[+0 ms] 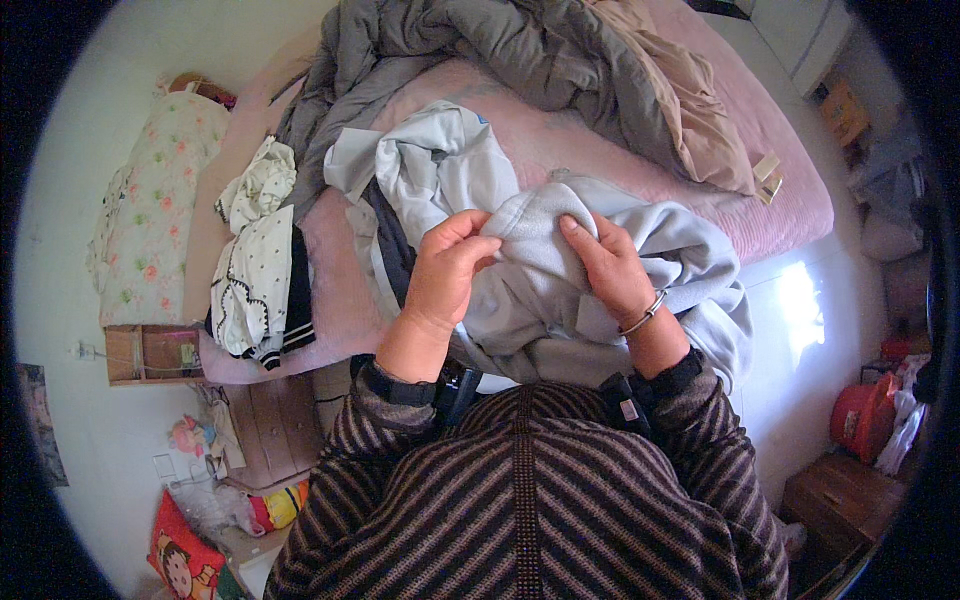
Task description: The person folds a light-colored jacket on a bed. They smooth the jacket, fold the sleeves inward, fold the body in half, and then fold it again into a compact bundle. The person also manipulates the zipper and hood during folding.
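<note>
Both of my hands grip a light grey fleece garment (525,289) that lies in loose folds over the near edge of the bed. My left hand (450,266) pinches a fold between thumb and fingertips. On the other side of that fold, my right hand (611,262) presses its thumb on top, with the fingers hidden underneath. A metal bangle (645,313) circles my right wrist. Just beyond the hands, a smooth pale section of cloth (450,161) is bunched up; I cannot tell whether it belongs to the same garment. Part of the grey fabric hangs down at the right.
A pink bedspread (337,262) covers the bed, with a crumpled grey quilt (480,45) across its far side. At the left lie a white patterned garment (251,270) and a floral-covered item (161,217). A red basin (862,416) and a brown wooden cabinet (844,491) stand at right.
</note>
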{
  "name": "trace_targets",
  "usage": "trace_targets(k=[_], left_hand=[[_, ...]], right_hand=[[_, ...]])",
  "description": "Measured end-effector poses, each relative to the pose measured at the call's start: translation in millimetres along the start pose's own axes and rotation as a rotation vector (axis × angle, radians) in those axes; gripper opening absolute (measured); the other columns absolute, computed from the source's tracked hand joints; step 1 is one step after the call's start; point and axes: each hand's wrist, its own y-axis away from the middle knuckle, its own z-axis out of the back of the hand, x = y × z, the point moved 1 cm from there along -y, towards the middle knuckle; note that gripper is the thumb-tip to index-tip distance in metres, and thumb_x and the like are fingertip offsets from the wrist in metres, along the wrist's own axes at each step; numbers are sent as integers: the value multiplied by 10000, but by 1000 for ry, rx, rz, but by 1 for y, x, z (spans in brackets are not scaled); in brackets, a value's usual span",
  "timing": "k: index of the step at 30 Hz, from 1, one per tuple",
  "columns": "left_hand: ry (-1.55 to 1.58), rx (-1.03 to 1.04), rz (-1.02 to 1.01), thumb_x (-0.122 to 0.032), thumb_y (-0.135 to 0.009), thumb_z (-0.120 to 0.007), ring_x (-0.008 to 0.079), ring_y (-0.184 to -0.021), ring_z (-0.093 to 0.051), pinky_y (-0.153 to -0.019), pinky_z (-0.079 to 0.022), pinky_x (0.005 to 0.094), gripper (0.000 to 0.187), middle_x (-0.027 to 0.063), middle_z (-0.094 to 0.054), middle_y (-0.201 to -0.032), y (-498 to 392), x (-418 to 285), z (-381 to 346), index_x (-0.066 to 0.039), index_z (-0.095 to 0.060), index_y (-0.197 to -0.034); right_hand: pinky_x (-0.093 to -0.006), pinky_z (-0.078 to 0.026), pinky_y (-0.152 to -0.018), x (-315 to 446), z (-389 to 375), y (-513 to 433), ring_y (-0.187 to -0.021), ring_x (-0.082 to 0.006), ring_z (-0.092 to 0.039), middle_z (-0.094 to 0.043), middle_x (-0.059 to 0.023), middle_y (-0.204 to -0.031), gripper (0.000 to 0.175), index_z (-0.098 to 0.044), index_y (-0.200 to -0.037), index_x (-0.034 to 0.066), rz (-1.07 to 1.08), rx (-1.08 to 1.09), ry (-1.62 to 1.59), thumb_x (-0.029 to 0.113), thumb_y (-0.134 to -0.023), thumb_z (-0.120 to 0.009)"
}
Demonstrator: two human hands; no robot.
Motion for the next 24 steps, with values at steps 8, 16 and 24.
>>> trace_targets(k=[8, 16, 24], left_hand=[[-232, 296, -386, 84, -781, -472, 183, -940, -578, -912, -411, 299, 235, 58, -635, -921, 6, -24, 6, -31, -657, -870], [-1452, 121, -1034, -95, -697, -651, 228, -1084, -544, -1143, -152, 546, 86, -2, -600, -1054, 27, -36, -21, -174, -650, -732], [-1098, 190, -944, -138, -734, -698, 331, -1137, -513, -1021, -378, 512, 168, 167, -529, -1200, 35, -32, -43, -79, -630, -876]], right_hand=[[-229, -439, -772, 6, 13, 1, -847, -84, -520, -617, 28, -927, 423, -652, -1086, -14, 71, 122, 155, 382, -1021, -521], [-318, -488, -724, 34, 3, 21, -825, -188, -607, -654, -96, -910, 445, -646, -1096, -7, 362, -69, 367, 389, -894, -663], [-255, -466, -798, 7, -5, 7, -889, -105, -556, -631, -26, -953, 311, -604, -1146, -14, 81, -21, 176, 145, -884, -659]])
